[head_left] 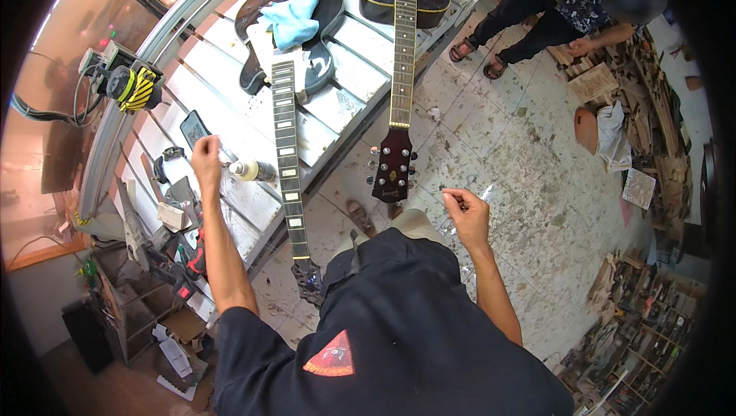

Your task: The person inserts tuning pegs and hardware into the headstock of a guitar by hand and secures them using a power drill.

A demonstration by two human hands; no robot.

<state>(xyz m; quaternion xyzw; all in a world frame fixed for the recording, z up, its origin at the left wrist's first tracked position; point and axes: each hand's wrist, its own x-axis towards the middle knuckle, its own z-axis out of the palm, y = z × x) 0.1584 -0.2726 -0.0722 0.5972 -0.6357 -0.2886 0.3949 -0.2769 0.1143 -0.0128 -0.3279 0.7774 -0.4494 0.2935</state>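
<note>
On the slatted white workbench (349, 109) lies a black electric guitar (331, 13) with a crumpled light blue cloth (291, 19) on its body. Its neck (286, 140) points toward me, the headstock close to my waist. My left hand (205, 157) is closed above the bench, beside a phone (193, 126) and a small pale bottle (251, 171) lying on its side. What its fingers hold, if anything, I cannot make out. Over the floor to the right, my right hand (469, 217) is closed in a pinch, with a tiny dark speck near the fingertips.
A sunburst acoustic guitar (404, 13) lies at the bench's far end, its headstock (394, 164) overhanging the edge. Tools and a red-and-black power tool (195, 255) crowd the left. Another person (563, 13) stands at the far right near stacked wood scraps (640, 101).
</note>
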